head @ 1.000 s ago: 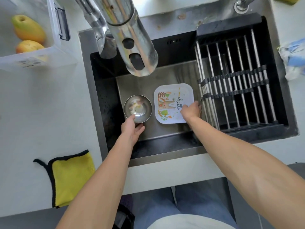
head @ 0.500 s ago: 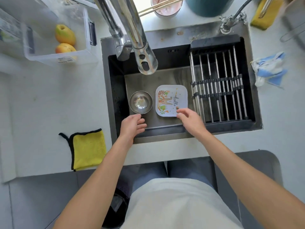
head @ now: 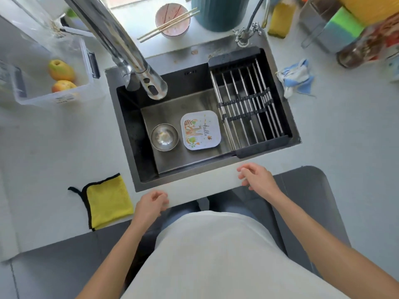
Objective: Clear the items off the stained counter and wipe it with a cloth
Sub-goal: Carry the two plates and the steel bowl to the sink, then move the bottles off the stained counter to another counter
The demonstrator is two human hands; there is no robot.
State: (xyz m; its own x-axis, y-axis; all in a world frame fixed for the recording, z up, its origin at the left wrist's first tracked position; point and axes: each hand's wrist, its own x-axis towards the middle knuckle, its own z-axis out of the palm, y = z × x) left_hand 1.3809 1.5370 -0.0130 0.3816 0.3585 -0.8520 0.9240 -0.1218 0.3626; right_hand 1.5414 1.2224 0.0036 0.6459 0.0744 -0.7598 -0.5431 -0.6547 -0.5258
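Risk of wrong cloth: yellow cloth (head: 109,202) on tabletop (head: 54,152) near left hand (head: 151,202), right hand (head: 257,178) free, fingers loosely curled, empty. Steel bowl (head: 164,137), plate (head: 200,130) already inside sink (head: 133,134).

I look down on a pale counter (head: 49,152) with a dark sink (head: 138,134) sunk into it, a chrome faucet (head: 121,46) arching over from the far left and a black drying rack (head: 248,111) across its right side. Grey floor (head: 54,266) shows near me. Bright daylight falls on the far ledge (head: 133,20).
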